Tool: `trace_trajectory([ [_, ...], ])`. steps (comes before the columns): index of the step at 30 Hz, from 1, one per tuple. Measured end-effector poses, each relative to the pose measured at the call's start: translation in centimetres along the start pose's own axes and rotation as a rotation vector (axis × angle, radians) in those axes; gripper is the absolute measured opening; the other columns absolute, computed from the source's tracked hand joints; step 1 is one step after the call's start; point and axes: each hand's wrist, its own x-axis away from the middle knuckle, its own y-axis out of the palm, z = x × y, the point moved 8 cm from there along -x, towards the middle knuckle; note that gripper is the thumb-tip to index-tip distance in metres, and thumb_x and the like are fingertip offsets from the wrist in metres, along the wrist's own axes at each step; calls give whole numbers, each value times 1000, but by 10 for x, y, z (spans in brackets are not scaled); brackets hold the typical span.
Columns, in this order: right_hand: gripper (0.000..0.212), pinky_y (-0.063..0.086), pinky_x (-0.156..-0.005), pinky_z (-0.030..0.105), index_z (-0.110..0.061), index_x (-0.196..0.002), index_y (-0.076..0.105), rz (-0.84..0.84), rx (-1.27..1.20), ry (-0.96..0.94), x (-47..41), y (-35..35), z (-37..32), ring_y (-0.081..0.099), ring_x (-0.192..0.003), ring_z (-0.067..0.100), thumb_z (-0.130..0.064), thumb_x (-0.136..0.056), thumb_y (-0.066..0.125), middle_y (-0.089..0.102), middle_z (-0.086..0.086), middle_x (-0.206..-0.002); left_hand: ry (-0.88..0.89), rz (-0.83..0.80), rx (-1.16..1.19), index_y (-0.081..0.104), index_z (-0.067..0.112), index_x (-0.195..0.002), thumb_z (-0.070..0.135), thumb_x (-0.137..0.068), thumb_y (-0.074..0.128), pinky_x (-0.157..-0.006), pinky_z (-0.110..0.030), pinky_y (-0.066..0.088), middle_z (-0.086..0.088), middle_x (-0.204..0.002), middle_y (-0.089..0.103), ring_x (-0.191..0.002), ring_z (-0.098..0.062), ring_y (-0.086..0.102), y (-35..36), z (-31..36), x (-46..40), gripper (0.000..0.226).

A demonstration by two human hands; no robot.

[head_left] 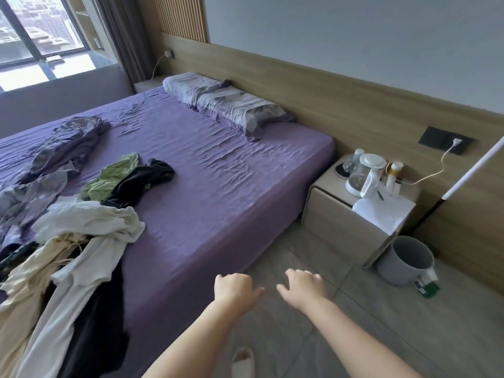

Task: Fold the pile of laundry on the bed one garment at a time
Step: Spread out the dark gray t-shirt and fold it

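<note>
Hovering over floor beside bed (218, 170): left hand (234, 289) and right hand (302, 289), each grip loosely curled, empty. Laundry pile (81, 241) heaped on bed's near-left edge, untouched; green garment (109, 175) behind it.

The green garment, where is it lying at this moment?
In the head view the green garment lies crumpled on the purple bed, left of centre, touching a black garment on its right and beyond the white and cream pile.
</note>
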Motion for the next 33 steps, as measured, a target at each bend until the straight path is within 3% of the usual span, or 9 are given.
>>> trace_trajectory([
  [20, 44, 37, -92, 36, -19, -120, 52, -112, 14, 59, -162, -17, 2, 53, -116, 23, -49, -91, 40, 60, 2, -122, 85, -71, 0, 66, 22, -101, 60, -88, 43, -76, -33, 35, 3, -105, 67, -100, -22, 61, -37, -20, -176, 46],
  [27, 41, 38, -89, 36, -18, -116, 53, -110, 76, -61, -239, -47, -8, 54, -114, 24, -48, -91, 39, 60, 2, -119, -8, -40, 36, 60, 22, -86, 59, -88, 41, -72, -34, 34, 0, -101, 67, -96, -24, 62, -67, -35, -229, 42],
  [33, 42, 37, -92, 37, -19, -118, 52, -140, 140, -225, -310, -72, -8, 53, -116, 24, -49, -92, 39, 59, 1, -121, -171, -47, 123, 61, 22, -89, 58, -89, 42, -78, -34, 35, 0, -101, 67, -97, -24, 62, -85, -34, -277, 41],
])
